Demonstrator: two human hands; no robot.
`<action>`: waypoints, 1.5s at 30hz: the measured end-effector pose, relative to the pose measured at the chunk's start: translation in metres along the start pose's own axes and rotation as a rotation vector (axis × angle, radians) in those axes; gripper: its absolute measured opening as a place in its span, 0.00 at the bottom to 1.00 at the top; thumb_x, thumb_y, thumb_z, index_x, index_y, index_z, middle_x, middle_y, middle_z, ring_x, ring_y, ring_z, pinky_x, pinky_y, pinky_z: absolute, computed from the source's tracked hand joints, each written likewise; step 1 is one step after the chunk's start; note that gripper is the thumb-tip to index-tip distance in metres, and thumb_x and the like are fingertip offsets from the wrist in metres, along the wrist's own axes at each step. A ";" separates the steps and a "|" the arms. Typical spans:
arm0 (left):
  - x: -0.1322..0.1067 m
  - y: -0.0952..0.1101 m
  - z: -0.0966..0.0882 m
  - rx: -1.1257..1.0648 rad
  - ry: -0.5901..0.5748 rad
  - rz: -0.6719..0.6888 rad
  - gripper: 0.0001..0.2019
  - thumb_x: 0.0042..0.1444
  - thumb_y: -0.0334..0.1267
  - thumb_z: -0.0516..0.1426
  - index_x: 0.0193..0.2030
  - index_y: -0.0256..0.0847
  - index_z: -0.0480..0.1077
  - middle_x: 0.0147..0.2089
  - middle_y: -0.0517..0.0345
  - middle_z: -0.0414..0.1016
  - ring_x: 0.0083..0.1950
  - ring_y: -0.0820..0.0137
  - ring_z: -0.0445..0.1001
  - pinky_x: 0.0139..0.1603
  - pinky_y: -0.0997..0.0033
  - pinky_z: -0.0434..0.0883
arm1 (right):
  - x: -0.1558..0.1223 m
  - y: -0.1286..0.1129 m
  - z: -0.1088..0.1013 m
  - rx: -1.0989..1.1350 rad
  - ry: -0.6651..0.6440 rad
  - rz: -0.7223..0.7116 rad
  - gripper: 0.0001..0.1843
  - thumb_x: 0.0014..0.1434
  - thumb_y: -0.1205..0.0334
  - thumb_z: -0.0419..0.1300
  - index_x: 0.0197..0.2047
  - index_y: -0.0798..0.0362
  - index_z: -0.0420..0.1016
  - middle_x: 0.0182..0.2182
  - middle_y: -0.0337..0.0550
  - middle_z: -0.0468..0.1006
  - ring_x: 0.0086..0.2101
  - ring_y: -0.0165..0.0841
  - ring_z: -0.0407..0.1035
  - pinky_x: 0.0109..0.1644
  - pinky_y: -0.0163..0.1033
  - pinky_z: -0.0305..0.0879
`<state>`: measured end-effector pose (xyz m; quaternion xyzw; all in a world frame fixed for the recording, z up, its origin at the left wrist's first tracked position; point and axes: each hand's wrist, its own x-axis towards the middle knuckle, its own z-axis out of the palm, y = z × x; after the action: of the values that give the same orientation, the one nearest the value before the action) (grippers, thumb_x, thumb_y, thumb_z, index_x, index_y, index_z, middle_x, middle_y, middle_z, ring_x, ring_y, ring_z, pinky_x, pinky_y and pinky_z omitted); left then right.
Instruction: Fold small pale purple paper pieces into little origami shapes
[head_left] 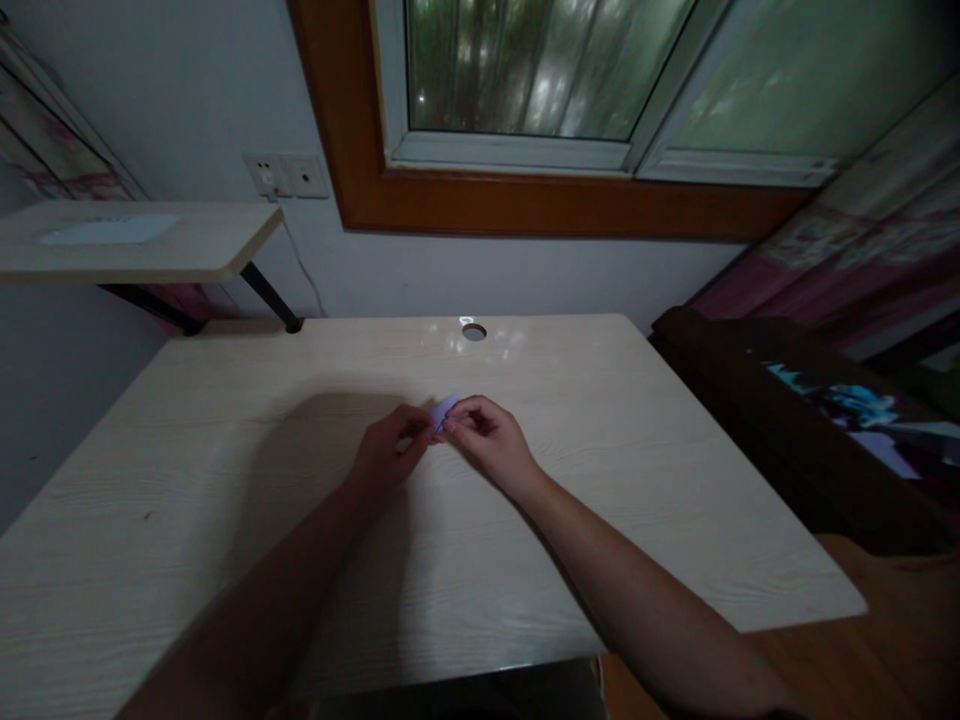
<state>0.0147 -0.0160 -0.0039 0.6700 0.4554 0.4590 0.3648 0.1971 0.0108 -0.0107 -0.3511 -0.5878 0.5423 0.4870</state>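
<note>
A small piece of light purple paper (444, 407), which looks folded, is pinched between my two hands over the middle of the desk. My left hand (391, 443) grips its left side with thumb and forefinger. On the other side, the thumb and fingers of my right hand (491, 440) are closed on it. The fingertips of both hands nearly meet and cover the lower part of the paper, so its full shape cannot be made out.
The pale wood-grain desk (585, 540) has a round cable hole (474, 332) near its back edge. A raised shelf (225, 250) on black legs stands at the back left. Beyond are a wall socket (285, 176) and a window (517, 150). Dark brown furniture (750, 420) sits at right.
</note>
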 end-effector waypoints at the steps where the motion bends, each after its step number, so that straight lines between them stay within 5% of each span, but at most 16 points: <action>1: 0.000 -0.001 0.000 -0.012 0.001 -0.007 0.07 0.60 0.41 0.57 0.41 0.40 0.67 0.36 0.54 0.80 0.39 0.67 0.81 0.41 0.69 0.77 | 0.000 0.001 0.000 0.003 -0.002 0.003 0.11 0.55 0.55 0.66 0.38 0.51 0.74 0.31 0.41 0.80 0.32 0.33 0.76 0.41 0.40 0.73; 10: 0.000 -0.003 0.001 -0.020 -0.009 -0.030 0.08 0.59 0.42 0.57 0.41 0.42 0.66 0.36 0.55 0.80 0.37 0.67 0.81 0.40 0.68 0.77 | 0.000 0.000 0.000 -0.010 -0.001 0.019 0.11 0.54 0.55 0.66 0.37 0.51 0.73 0.30 0.41 0.80 0.32 0.34 0.76 0.41 0.41 0.72; 18: 0.003 -0.002 0.004 0.138 0.102 -0.001 0.11 0.52 0.42 0.63 0.38 0.41 0.69 0.33 0.58 0.78 0.34 0.68 0.80 0.37 0.71 0.76 | 0.000 0.003 0.000 -0.045 0.007 0.000 0.11 0.54 0.55 0.66 0.38 0.50 0.74 0.31 0.40 0.78 0.31 0.32 0.73 0.39 0.39 0.71; 45: 0.001 -0.010 0.008 -0.167 0.034 -0.106 0.12 0.55 0.41 0.61 0.41 0.41 0.64 0.34 0.58 0.77 0.35 0.65 0.82 0.39 0.65 0.80 | 0.003 0.005 0.001 0.049 0.051 -0.015 0.15 0.53 0.55 0.67 0.39 0.48 0.66 0.30 0.37 0.75 0.31 0.30 0.71 0.38 0.37 0.69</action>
<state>0.0198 -0.0120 -0.0153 0.6044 0.4564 0.4865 0.4355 0.1950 0.0141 -0.0151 -0.3483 -0.5645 0.5437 0.5142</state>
